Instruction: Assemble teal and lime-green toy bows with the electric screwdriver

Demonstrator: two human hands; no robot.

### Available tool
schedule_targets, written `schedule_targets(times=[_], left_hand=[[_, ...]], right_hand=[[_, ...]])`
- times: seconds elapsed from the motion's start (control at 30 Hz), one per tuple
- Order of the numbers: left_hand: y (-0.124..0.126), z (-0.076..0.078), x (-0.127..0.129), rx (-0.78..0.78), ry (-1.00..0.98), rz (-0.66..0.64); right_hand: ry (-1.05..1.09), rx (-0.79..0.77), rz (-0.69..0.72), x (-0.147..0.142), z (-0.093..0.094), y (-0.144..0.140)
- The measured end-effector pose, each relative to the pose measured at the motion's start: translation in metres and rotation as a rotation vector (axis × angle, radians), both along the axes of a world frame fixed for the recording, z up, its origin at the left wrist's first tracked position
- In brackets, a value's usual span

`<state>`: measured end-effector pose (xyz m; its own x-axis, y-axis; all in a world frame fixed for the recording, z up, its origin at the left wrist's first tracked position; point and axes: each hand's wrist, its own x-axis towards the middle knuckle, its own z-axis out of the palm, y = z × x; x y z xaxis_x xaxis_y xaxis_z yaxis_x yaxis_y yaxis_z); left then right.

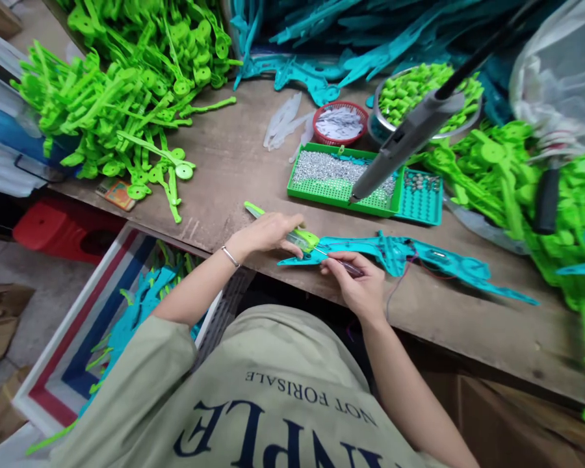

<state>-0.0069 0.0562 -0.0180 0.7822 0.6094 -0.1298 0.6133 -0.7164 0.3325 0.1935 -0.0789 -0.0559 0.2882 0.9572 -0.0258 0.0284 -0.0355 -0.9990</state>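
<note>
A person in a pale olive shirt (253, 390) sits at a worn wooden workbench (234, 162). Dark blue print on the shirt, seen upside down, reads "NOT FORSALE" above larger letters that are only partly in view.

The left hand (268, 233), with a thin silver bracelet (230, 256) at the wrist, is closed around a slim tool with a clear yellow-green handle (299, 238) whose thin metal tip points right. The right hand (358, 279) pinches the narrow end of a long teal plastic part (400, 255) just beside that tip. The part lies flat near the front edge of the bench, shaped like a ribbed, pointed blade, with thin red and dark wires trailing from its middle.

Behind it sits a green perforated tray (341, 181) filled with tiny silvery screws, joined to a small teal tray (422, 198). A grey powered screwdriver (404, 140) hangs tilted over them. Farther back are a red basket (338, 123) of pale bits and a metal bowl (429, 94) of small green pieces. Heaps of bright green plastic arms (127, 84) with round ends cover the left and right of the bench; teal parts (351, 32) are piled at the back.
</note>
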Motion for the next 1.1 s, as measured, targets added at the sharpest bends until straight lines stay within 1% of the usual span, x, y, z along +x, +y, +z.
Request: schedule_targets(times=[0.13,0.2,0.3,0.37,0.5,0.67,0.77,0.93,1.1], left_hand=[[0.001,0.004,0.004,-0.012,0.016,-0.015],[0.001,0.004,0.005,-0.019,-0.008,-0.023],[0.0,0.003,0.006,-0.017,-0.031,-0.015],[-0.001,0.002,0.006,-0.004,-0.045,-0.011],[-0.002,0.001,0.007,0.024,-0.084,-0.036],[0.0,0.001,0.009,0.013,-0.093,-0.062],[0.001,0.0,0.011,0.017,-0.117,-0.061],[0.001,-0.002,0.012,0.013,-0.168,-0.072],[0.0,-0.001,0.012,0.01,-0.177,-0.055]], right_hand=[[-0.012,0.01,-0.032,0.001,0.003,0.007],[-0.09,0.041,-0.042,0.001,0.001,0.004],[-0.268,0.096,-0.069,-0.002,-0.005,-0.004],[-0.336,0.118,-0.1,-0.004,-0.009,-0.01],[-0.318,0.128,-0.116,-0.008,-0.01,-0.011],[-0.339,0.142,-0.123,-0.008,0.001,-0.006],[-0.368,0.151,-0.117,-0.007,0.004,-0.007],[-0.425,0.159,-0.115,-0.006,0.0,-0.011],[-0.406,0.179,-0.14,-0.005,-0.003,-0.011]])
